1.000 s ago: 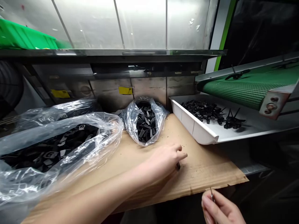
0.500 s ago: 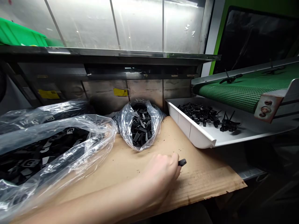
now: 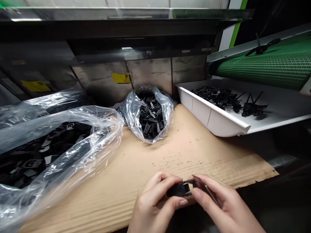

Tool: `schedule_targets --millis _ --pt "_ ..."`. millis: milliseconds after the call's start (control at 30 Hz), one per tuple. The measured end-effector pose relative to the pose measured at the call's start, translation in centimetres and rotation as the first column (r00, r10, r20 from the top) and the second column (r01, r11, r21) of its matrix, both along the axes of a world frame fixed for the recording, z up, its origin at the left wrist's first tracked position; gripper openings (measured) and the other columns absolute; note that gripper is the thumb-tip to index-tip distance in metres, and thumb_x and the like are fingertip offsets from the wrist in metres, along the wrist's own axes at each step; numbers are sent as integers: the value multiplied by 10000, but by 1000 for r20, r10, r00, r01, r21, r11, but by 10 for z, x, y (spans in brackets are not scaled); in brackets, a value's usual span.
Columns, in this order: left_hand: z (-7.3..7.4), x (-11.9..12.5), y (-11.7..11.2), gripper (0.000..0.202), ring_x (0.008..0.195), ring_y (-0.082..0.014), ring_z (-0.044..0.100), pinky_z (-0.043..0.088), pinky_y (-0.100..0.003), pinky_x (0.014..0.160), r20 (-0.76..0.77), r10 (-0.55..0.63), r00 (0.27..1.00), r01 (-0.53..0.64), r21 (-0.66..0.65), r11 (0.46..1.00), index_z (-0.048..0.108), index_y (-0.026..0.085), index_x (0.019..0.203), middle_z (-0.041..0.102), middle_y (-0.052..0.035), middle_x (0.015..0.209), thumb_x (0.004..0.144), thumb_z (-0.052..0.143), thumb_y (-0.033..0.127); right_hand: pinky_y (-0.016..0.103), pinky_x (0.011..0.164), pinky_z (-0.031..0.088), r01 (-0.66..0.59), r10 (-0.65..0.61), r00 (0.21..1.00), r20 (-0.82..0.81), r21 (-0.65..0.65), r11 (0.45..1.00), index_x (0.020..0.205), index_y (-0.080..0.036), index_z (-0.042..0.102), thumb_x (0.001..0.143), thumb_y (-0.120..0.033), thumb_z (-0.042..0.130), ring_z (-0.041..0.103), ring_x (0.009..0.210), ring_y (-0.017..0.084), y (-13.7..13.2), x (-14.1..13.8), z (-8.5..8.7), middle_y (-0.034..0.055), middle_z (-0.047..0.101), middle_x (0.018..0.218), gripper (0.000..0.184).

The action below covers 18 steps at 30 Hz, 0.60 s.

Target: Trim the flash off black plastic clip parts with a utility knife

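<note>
My left hand (image 3: pixel 155 200) pinches a small black plastic part (image 3: pixel 179 190) between thumb and fingers, low in the middle of the view, just above the front edge of the cardboard sheet (image 3: pixel 170 155). My right hand (image 3: pixel 218 204) meets it from the right, fingers closed round a thin metal blade-like tool (image 3: pixel 206 189) whose tip touches the part. Both hands are close together near my body.
A small clear bag of black parts (image 3: pixel 152 113) stands at the back centre. A large clear bag of black parts (image 3: pixel 48 145) fills the left. A white tray (image 3: pixel 213 118) with several black sprue pieces sits at the right, under a green conveyor belt (image 3: pixel 262 66).
My left hand picked the black part off the cardboard and pulled it back toward me. My right hand came up with the tool to meet it. The view tilted downward.
</note>
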<state>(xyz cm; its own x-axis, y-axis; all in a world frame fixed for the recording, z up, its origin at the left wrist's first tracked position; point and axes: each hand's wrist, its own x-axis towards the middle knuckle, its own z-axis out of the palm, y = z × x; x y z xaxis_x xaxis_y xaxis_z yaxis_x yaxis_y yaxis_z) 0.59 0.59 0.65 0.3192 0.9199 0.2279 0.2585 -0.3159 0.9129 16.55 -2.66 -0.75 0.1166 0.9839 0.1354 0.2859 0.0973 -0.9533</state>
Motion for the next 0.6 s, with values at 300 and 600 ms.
schedule_targets --millis 300,600 --pt "-12 -3 6 136 711 -156 622 483 -200 641 -49 46 998 -40 110 993 652 233 836 655 0 772 821 549 146 140 603 524 -95 -11 888 460 207 974 963 -186 611 910 -224 397 677 675 116 6 12 4 20 698 785 223" --pt "-23 3 5 185 666 -167 569 465 -266 607 -339 101 935 -25 221 975 623 203 900 559 -39 800 882 441 171 207 574 553 -202 -57 596 801 218 955 988 -221 614 925 -212 300 700 729 157 16 26 9 28 724 876 320"
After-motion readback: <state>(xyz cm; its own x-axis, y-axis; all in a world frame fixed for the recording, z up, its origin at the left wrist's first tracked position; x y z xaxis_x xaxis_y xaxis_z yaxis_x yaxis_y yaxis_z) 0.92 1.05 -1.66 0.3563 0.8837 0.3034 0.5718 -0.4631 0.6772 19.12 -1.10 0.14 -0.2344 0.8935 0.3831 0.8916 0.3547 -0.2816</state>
